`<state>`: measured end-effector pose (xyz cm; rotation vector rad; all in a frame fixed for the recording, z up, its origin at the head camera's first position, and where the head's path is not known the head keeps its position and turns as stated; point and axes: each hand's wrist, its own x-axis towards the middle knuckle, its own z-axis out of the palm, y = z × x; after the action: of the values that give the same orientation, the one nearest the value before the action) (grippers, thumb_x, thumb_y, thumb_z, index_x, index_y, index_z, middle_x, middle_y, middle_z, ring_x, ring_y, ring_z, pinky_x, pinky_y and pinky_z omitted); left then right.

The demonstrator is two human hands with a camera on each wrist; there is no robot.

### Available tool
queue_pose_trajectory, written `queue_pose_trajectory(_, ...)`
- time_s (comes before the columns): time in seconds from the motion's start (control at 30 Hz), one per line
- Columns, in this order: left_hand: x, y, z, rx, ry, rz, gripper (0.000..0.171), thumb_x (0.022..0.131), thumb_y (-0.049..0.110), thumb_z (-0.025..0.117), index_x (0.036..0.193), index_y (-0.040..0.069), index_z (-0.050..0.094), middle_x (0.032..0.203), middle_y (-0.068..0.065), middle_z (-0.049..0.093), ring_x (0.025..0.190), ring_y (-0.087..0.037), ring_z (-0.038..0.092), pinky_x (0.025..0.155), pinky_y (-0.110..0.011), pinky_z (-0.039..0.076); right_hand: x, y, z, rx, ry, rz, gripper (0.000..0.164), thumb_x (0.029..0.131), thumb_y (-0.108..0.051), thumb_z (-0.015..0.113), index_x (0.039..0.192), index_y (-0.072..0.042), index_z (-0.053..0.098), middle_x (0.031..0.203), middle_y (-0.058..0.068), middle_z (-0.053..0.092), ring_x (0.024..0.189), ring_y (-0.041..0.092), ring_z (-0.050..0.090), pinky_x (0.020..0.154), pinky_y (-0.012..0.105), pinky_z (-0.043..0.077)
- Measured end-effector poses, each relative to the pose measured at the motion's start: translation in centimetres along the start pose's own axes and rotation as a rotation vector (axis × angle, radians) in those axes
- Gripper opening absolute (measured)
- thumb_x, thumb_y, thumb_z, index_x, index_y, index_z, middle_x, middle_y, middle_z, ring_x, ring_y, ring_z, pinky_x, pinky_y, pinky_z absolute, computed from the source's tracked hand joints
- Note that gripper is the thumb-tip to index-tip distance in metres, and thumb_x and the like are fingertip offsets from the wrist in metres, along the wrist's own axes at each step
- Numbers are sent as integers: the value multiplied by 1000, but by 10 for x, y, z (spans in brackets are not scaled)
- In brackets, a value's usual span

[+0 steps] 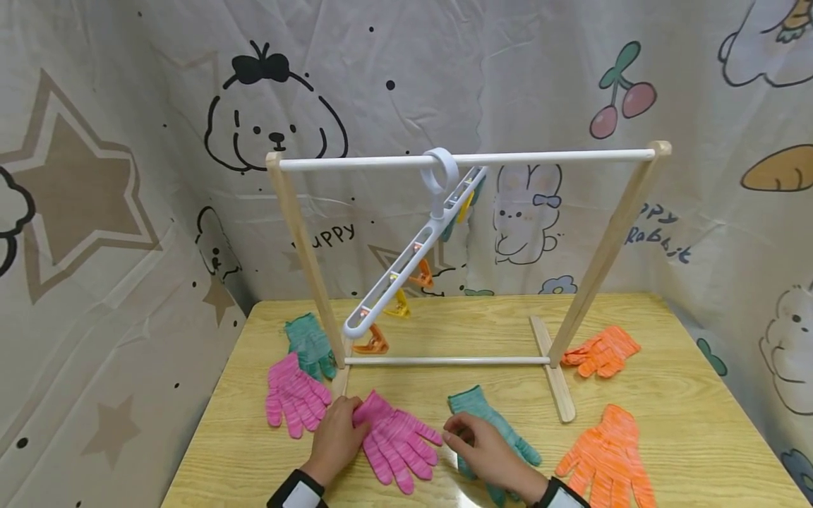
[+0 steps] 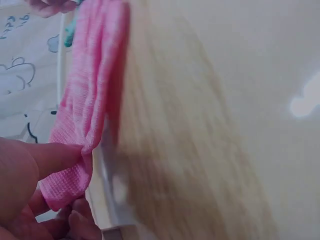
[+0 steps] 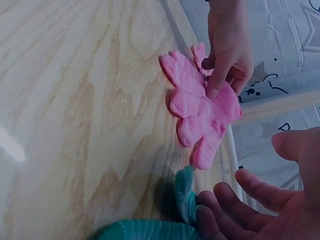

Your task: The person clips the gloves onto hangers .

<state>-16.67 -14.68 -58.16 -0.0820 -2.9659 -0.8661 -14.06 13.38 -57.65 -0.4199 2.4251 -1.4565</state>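
Observation:
A pink knit glove [image 1: 400, 441] lies at the front of the table, fingers spread toward the lower right. My left hand [image 1: 336, 439] holds its cuff; in the left wrist view the thumb and fingers pinch the pink knit [image 2: 90, 85]. To the right, my right hand [image 1: 489, 455] hovers over a teal glove [image 1: 485, 406], close to the pink fingertips. Its fingers are loosely bent and hold nothing in the right wrist view, where a finger of the teal glove [image 3: 185, 195] stands up beside them. Part of the teal glove is hidden under that hand.
Behind the hands stands a wooden rack with a white top bar [image 1: 356, 164]. A white hanger [image 1: 400, 271] with orange and yellow clips hangs slanted from it, something teal at its far end. More gloves lie around: pink [image 1: 295, 395], teal [image 1: 310, 344], orange [image 1: 606, 351] and another orange [image 1: 610, 455].

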Motion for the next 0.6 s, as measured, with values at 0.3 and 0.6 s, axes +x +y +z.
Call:
queue_pose_trajectory(0.3,3,5,-11,-188,-74,-25,14,83,10,78,92,10,68,71,2,55,63,-10,48,55,-25,39,5,-6,3,-14,17,-34,30,103,-29,59,115,-2,65,99,7,71,82,3,63,69,21,49)
queue_pose_trajectory(0.6,5,17,-20,-275,-134,41,7,88,9,74,91,11,68,67,4,52,59,-5,45,52,-21,37,16,-22,3,-10,30,-81,29,102,-27,60,114,-1,64,105,9,70,86,6,62,70,22,50)
